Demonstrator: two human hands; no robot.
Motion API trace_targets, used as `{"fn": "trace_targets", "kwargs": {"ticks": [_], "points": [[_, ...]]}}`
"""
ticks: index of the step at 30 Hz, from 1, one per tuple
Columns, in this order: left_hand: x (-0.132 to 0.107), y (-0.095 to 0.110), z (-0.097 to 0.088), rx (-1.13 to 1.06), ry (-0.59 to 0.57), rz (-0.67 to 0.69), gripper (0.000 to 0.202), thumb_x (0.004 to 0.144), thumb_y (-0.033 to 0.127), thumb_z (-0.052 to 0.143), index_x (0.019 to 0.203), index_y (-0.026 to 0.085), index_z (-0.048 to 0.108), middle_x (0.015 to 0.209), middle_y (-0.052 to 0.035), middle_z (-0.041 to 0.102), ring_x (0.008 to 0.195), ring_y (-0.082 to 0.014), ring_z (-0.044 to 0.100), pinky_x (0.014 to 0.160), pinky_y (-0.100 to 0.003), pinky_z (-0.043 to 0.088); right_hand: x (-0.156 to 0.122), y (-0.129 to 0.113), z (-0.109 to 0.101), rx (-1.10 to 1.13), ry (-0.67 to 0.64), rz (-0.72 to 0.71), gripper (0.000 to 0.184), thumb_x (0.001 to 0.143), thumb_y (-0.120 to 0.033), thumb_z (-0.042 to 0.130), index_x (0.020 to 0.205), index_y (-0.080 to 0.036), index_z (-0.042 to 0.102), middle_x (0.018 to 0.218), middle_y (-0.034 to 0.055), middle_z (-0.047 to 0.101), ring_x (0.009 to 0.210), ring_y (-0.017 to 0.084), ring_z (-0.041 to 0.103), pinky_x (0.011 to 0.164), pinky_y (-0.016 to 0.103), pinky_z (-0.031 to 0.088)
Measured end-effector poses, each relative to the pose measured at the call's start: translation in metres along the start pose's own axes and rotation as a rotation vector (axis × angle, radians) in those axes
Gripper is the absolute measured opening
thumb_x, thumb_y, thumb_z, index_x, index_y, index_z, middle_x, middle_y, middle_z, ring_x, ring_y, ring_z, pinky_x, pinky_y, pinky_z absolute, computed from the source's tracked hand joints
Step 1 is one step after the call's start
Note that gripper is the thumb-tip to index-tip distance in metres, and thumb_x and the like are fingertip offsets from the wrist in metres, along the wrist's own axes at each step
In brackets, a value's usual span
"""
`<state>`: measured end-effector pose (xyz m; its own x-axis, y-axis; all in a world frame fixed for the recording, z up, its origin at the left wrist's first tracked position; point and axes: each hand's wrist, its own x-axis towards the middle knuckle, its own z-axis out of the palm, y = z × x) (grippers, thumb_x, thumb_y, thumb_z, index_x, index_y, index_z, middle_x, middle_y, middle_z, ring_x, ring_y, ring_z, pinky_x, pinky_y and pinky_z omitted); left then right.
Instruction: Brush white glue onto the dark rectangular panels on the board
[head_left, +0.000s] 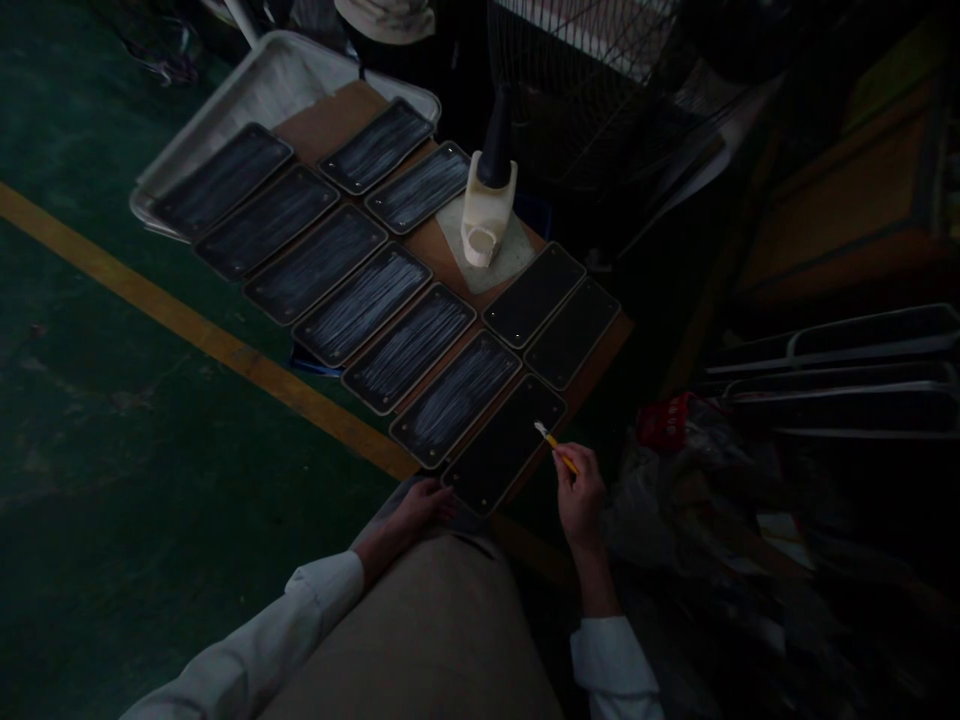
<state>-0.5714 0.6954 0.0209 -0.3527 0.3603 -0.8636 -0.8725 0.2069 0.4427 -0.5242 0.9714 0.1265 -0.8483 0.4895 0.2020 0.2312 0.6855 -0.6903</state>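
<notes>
Several dark rectangular plates lie in rows on a brown board (pixel 330 120). Most are streaked with white, like the one (pixel 455 399) near me; three at the near right are plain black. My right hand (pixel 580 492) is shut on a small yellow-handled brush (pixel 553 445), its white tip resting over the nearest plain plate (pixel 504 443). My left hand (pixel 420 505) touches that plate's near corner with fingers loosely curled. A cream glue bottle with a black nozzle (pixel 487 200) lies on a pale cloth behind the plates.
A white tray (pixel 255 85) sits under the board's far end. A yellow floor line (pixel 187 325) crosses the green floor at left. A wire fan guard (pixel 592 70), stacked trays (pixel 840 365) and a red bag (pixel 667 420) crowd the dark right side.
</notes>
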Motion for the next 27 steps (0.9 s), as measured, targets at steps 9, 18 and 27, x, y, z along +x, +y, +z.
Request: {"fn": "trace_targets", "kwargs": {"ticks": [9,18,27], "points": [[-0.002,0.001,0.001,0.027,0.001,-0.006,0.016,0.087,0.028,0.063,0.089,0.013,0.057,0.072,-0.0041,0.068,0.062,-0.0163,0.065,0.061,-0.027,0.05,0.03,0.024,0.005,-0.061,0.097,-0.02,0.016,0.097,-0.029,0.051,0.1,-0.019,0.063,0.099,0.0081,0.061,0.095,0.019,0.062,0.086,0.037,0.055],[-0.004,0.003,0.001,0.02,-0.016,-0.009,0.02,0.085,0.034,0.067,0.088,0.016,0.058,0.076,-0.0036,0.07,0.064,-0.0161,0.067,0.06,-0.026,0.051,-0.022,-0.006,0.013,0.006,-0.043,0.017,0.012,0.096,-0.022,0.053,0.103,-0.019,0.062,0.1,0.0076,0.062,0.096,0.018,0.062,0.085,0.034,0.055],[-0.011,0.01,0.004,0.014,-0.003,-0.008,0.028,0.079,0.037,0.073,0.085,0.015,0.057,0.076,-0.0044,0.07,0.064,-0.0155,0.067,0.06,-0.026,0.052,-0.114,-0.06,0.012,0.169,-0.335,0.213,0.013,0.096,-0.019,0.052,0.1,-0.022,0.063,0.101,0.0049,0.063,0.096,0.015,0.064,0.084,0.028,0.055]]}}
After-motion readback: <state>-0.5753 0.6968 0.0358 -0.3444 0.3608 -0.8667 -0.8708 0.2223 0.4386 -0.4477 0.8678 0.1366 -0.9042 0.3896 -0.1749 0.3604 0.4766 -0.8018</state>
